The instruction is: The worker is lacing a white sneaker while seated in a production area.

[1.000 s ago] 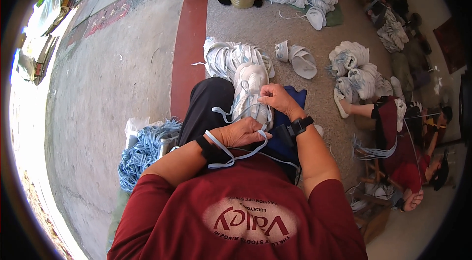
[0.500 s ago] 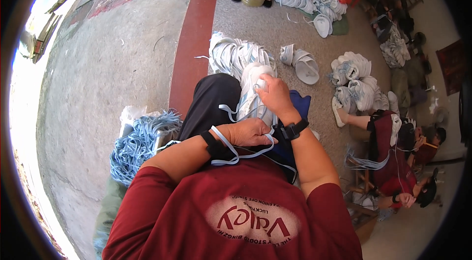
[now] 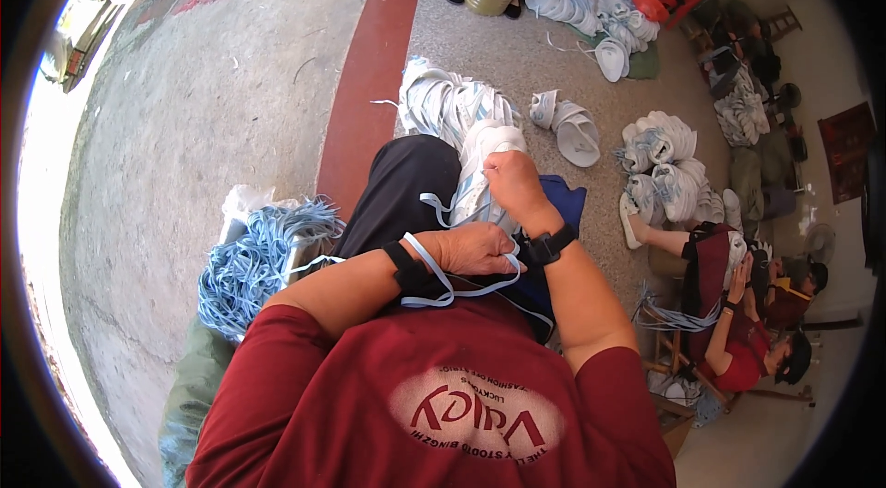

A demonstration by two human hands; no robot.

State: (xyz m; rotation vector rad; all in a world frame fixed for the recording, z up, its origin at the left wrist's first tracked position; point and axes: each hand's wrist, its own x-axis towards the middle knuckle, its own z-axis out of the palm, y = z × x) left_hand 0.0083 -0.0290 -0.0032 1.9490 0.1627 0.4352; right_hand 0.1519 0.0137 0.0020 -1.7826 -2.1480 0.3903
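Note:
A white shoe upper [image 3: 477, 176] with pale blue trim lies across my lap, toe end away from me. Against its right side my right hand [image 3: 517, 184] is closed, fingertips curled at the lacing area; what they pinch is hidden. Nearer my body, my left hand [image 3: 472, 250] is closed on a light blue shoelace [image 3: 445, 297], beside the near end of the upper. That lace loops over my left wrist and hangs below the hand. Another loop of lace [image 3: 432, 202] stands out from the upper's left side.
A bundle of blue laces [image 3: 263, 253] sits at my left. Stacked white uppers [image 3: 448, 101] lie beyond my knees, with a loose pair [image 3: 570, 130] to their right. More shoe piles [image 3: 669, 156] stand farther right. A co-worker in red [image 3: 743, 345] sits at the right.
My right hand has turned, its fingers more tucked in and hidden. My left hand stays almost in place. The co-worker at the right has brought a raised hand nearer the lap.

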